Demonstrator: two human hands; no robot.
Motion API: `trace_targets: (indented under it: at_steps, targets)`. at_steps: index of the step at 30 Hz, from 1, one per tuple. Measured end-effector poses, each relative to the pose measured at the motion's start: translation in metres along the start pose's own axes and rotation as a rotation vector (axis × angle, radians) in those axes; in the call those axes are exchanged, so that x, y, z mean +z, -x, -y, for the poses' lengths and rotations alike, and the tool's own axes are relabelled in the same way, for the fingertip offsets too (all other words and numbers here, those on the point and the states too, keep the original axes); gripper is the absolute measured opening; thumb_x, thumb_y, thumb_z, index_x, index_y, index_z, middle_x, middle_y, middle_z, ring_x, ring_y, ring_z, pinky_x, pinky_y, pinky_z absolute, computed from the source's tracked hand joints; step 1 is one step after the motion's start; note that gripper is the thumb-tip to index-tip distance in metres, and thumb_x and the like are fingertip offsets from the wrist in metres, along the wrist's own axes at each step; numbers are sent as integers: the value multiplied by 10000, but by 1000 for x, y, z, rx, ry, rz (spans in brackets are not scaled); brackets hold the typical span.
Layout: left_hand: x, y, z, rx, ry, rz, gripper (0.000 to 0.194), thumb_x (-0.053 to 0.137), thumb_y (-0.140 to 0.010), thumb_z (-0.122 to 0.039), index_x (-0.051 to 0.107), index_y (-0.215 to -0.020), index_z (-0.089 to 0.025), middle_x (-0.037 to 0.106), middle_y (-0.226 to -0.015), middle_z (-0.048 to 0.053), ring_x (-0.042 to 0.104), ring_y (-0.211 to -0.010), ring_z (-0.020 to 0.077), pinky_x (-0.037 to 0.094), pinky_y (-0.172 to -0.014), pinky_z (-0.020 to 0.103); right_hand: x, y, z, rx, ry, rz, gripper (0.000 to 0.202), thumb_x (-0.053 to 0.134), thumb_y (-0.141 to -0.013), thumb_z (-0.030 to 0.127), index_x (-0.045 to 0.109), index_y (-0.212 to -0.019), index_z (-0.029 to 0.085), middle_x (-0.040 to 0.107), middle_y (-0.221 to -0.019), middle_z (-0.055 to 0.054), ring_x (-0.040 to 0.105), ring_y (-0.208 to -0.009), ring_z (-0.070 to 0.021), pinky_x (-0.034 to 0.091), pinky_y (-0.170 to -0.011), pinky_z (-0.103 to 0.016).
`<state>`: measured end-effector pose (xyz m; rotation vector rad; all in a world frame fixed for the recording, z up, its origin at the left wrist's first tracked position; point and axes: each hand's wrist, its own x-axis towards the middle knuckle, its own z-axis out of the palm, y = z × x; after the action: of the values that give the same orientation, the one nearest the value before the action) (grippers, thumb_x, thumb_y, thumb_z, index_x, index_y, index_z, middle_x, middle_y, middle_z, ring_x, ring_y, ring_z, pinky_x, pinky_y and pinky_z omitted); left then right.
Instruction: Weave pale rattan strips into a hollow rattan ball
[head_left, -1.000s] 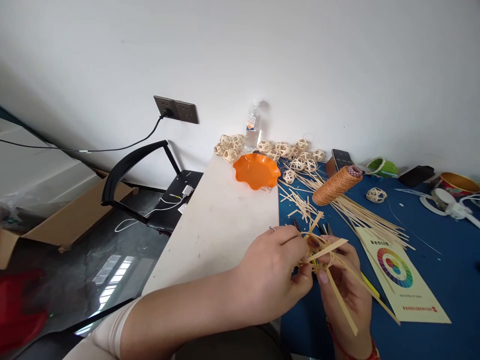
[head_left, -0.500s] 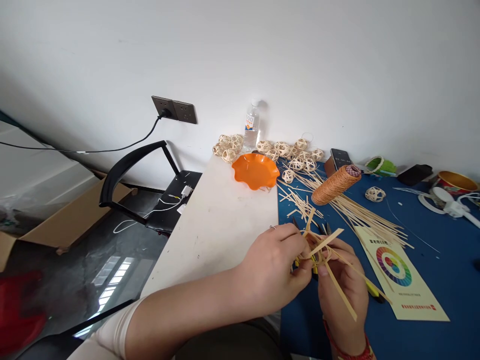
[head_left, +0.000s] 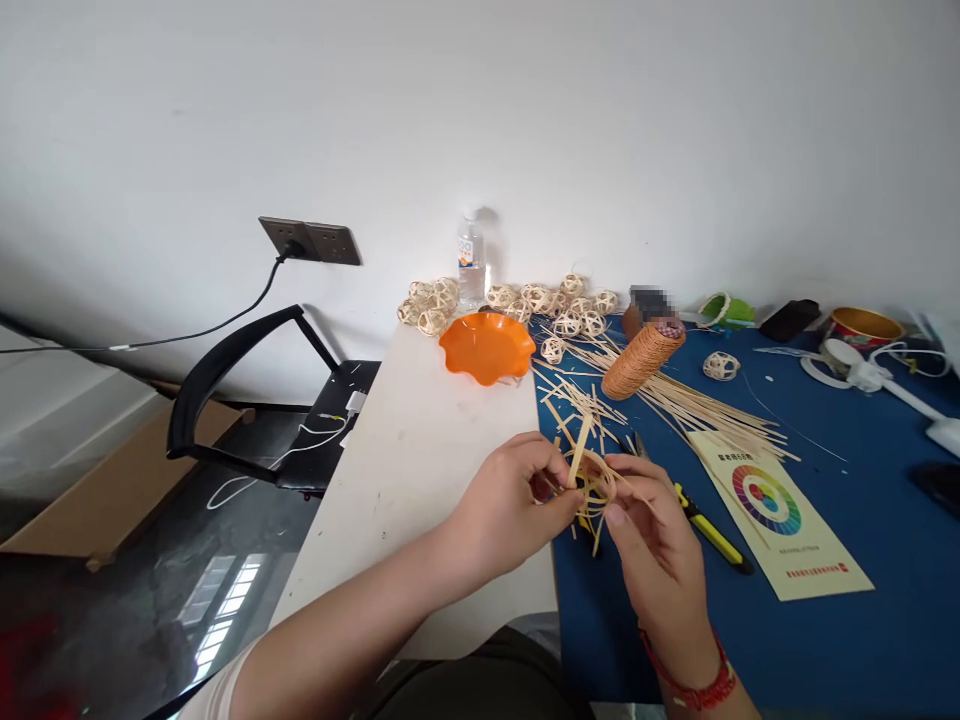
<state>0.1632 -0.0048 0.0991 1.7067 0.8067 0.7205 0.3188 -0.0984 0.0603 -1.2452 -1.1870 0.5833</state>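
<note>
Between my two hands is a small open weave of bamboo strips (head_left: 598, 480), rounded, with loose strip ends sticking out. My left hand (head_left: 517, 500) pinches a broad strip at its left side, thumb and forefinger pressed together. My right hand (head_left: 656, 535), with a red bracelet at the wrist, grips the weave from the right between thumb and fingers. Just beyond lie loose cut bamboo strips (head_left: 581, 400). To the right of my right hand rests a yellow and black utility knife (head_left: 712, 535). Another tool with dark blades shows partly behind my fingers.
Several woven bamboo balls (head_left: 568, 322) line the wall beside a water bottle (head_left: 472, 268). An orange scalloped dish (head_left: 487, 348) sits on the white tabletop. On the blue mat are an orange cord spool (head_left: 643, 360), long strips (head_left: 720, 415) and a color-wheel card (head_left: 780, 530). A black chair (head_left: 240, 385) stands left.
The view has shifted. My hands have turned the weave, so its long strip now points up and away instead of rightward. My right hand has opened out slightly, and the knife is more exposed.
</note>
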Motion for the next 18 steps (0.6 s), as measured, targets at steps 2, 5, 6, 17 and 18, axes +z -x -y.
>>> trace_targets:
  at_steps: [2, 5, 6, 17, 18]
  targets:
    - [0, -1, 2, -24, 28, 7, 143, 694, -781, -196, 577, -699, -179, 570, -757, -11, 527, -637, 112, 420, -600, 246, 1, -2, 0, 23, -15, -5, 114, 618, -936, 205, 660, -1006, 285, 533, -1222, -70, 600, -1181, -213, 538, -983, -366]
    - [-1, -2, 3, -51, 94, 25, 173, 709, -791, -243, 580, -701, -172, 577, -750, -1, 516, -640, 117, 411, -606, 255, 3, -4, -1, 66, -31, -9, 102, 655, -915, 208, 656, -985, 282, 526, -1230, -68, 615, -1155, -212, 546, -972, -366]
    - [-1, -2, 3, -61, 117, 33, 186, 715, -792, -259, 579, -702, -170, 579, -746, 1, 514, -641, 119, 408, -607, 257, 3, -4, -1, 74, -41, -10, 99, 662, -912, 210, 652, -982, 280, 522, -1232, -67, 617, -1153, -212, 545, -975, -369]
    - [-3, -7, 11, -208, 268, 91, 280, 753, -763, -381, 574, -730, -168, 638, -755, 33, 545, -689, 151, 417, -654, 287, 7, -10, -5, 126, -12, -3, 53, 661, -920, 241, 626, -949, 267, 528, -1200, -60, 574, -1160, -191, 522, -990, -346]
    - [-3, -8, 12, -220, 299, 98, 295, 763, -757, -394, 577, -731, -167, 647, -765, 37, 557, -697, 154, 423, -662, 289, 7, -10, -5, 130, -12, -3, 53, 664, -917, 243, 625, -946, 264, 524, -1204, -62, 570, -1167, -195, 521, -995, -353]
